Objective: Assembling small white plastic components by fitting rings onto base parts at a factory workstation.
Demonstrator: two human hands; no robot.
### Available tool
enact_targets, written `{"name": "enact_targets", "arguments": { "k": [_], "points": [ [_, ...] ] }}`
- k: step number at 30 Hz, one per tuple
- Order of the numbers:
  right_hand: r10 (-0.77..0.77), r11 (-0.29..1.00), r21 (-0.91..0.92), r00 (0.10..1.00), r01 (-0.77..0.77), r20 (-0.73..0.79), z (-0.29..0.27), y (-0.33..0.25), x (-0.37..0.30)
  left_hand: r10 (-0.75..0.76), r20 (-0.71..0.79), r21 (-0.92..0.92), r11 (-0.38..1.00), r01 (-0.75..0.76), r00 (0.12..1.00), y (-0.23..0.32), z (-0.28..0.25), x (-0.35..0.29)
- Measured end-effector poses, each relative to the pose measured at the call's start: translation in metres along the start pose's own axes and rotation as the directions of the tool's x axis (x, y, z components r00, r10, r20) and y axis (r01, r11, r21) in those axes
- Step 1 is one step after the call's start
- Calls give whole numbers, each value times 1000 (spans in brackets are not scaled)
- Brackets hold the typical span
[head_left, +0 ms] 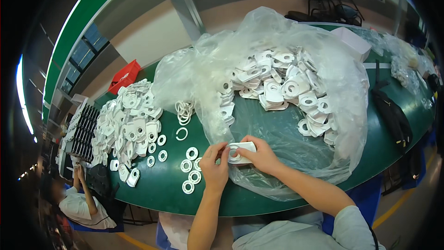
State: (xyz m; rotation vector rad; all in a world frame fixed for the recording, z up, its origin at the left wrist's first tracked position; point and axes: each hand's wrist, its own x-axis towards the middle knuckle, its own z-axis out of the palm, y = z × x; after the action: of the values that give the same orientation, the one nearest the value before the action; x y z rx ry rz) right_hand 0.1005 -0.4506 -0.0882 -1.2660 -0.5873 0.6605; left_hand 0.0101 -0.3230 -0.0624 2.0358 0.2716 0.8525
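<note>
Both of my hands meet over the near edge of a clear plastic bag. My right hand (262, 156) grips a white plastic part (248, 146), flat with one rounded end and a round opening. My left hand (216, 166) pinches the rounded end of the same part, where a ring-shaped rim shows; whether this is a separate ring I cannot tell. Left of my left hand lie several white rings (186, 165). Beyond my hands the open plastic bag (351, 125) holds a heap of similar white parts (273, 90).
A large pile of white parts (132, 111) covers the left of the green table (157, 194). Thin white rings (184, 112) lie beside the bag. A red bin (125, 76) stands far left, and a black bag (393, 115) lies right. Another person (88, 206) sits at the left.
</note>
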Motion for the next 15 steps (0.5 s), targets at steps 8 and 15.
{"name": "enact_targets", "arguments": {
  "k": [8, 15],
  "points": [
    [151, 982, 121, 988, -147, -23, -4, -16, -1, -188, 32, 204, 963, 177, 982, -28, -43, 36],
    [147, 970, 203, 988, -135, -49, -7, -17, -1, -89, -92, 637, 760, 127, 992, -116, -79, 83]
  ]
}}
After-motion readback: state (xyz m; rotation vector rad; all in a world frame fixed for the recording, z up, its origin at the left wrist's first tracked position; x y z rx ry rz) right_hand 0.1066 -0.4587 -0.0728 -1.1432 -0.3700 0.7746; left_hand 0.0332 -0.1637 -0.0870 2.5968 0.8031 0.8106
